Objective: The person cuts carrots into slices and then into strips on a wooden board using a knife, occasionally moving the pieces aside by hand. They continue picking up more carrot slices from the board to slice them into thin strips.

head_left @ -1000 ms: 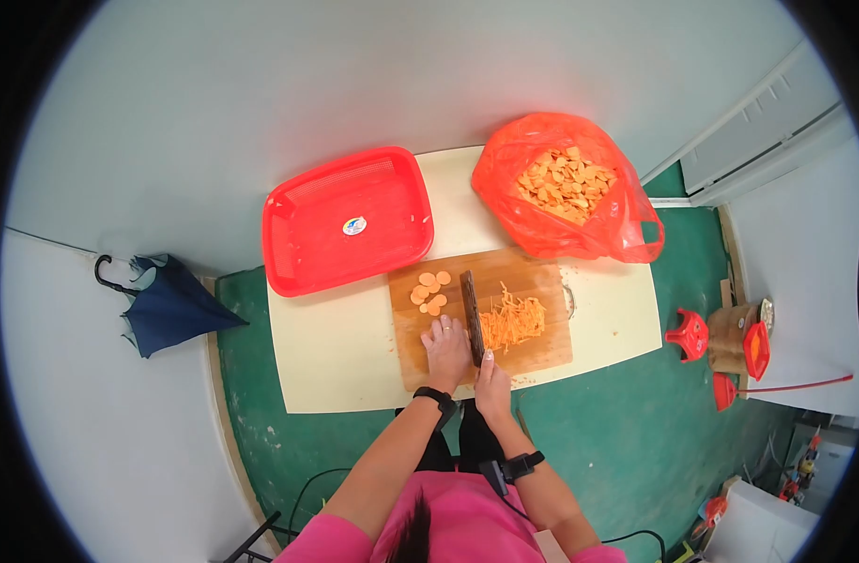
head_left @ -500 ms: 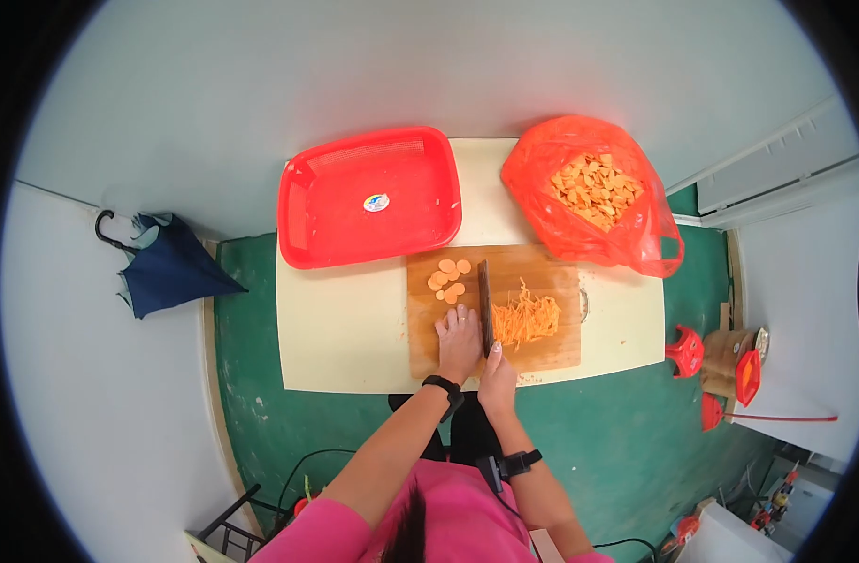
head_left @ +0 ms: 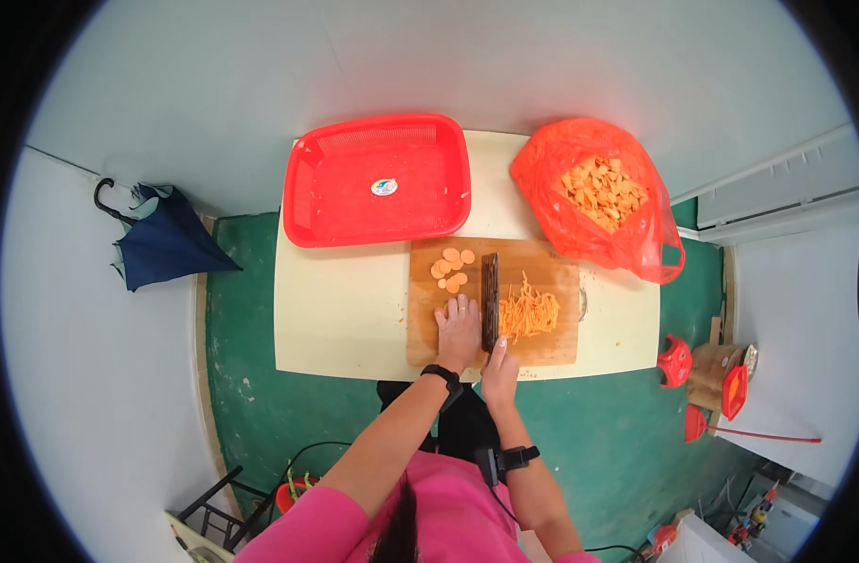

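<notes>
My right hand (head_left: 500, 371) is closed on the near end of a dark, wide-bladed knife (head_left: 490, 302), which stands over a wooden cutting board (head_left: 552, 263). Close to the blade's left side, my left hand (head_left: 459, 330) presses down on the board with its fingers together; what lies under them is hidden. Orange shreds (head_left: 529, 312) are heaped just right of the blade. Several round orange slices (head_left: 451, 266) lie on the board's upper left, beyond my left fingertips.
A red plastic basket (head_left: 378, 230) sits at the table's back left. At the back right, a red bag (head_left: 552, 150) holds orange pieces. The pale table (head_left: 331, 319) stands against a wall. A blue umbrella (head_left: 176, 249) hangs at left; a red stool (head_left: 674, 361) is at right.
The knife blade has tilted, showing more of its flat side. My hands remain close to the same spots on the board. The whole view has shifted slightly.
</notes>
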A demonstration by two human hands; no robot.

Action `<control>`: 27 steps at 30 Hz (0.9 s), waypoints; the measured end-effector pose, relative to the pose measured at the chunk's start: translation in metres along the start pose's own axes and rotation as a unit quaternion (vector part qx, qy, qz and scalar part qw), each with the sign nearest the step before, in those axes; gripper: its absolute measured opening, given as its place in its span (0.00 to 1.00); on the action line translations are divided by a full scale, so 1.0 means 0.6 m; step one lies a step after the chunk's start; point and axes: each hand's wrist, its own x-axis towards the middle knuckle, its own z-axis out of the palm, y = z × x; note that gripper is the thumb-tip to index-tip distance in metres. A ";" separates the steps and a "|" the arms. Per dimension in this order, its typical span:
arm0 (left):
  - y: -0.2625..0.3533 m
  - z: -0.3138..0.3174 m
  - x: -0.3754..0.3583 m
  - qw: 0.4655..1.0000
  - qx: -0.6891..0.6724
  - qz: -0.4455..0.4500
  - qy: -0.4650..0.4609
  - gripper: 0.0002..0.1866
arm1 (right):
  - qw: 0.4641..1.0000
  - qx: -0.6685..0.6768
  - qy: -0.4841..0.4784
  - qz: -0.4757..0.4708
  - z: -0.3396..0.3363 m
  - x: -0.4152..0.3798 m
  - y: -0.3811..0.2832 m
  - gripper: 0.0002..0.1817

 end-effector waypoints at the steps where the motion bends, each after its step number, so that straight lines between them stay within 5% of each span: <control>1: -0.001 0.001 -0.001 1.000 0.006 0.001 -0.003 0.09 | 1.000 0.000 -0.002 0.001 0.001 0.000 0.003 0.36; 27: -0.002 0.004 -0.007 1.000 0.008 0.003 -0.002 0.12 | 0.999 -0.025 -0.026 0.018 -0.013 -0.003 -0.010 0.38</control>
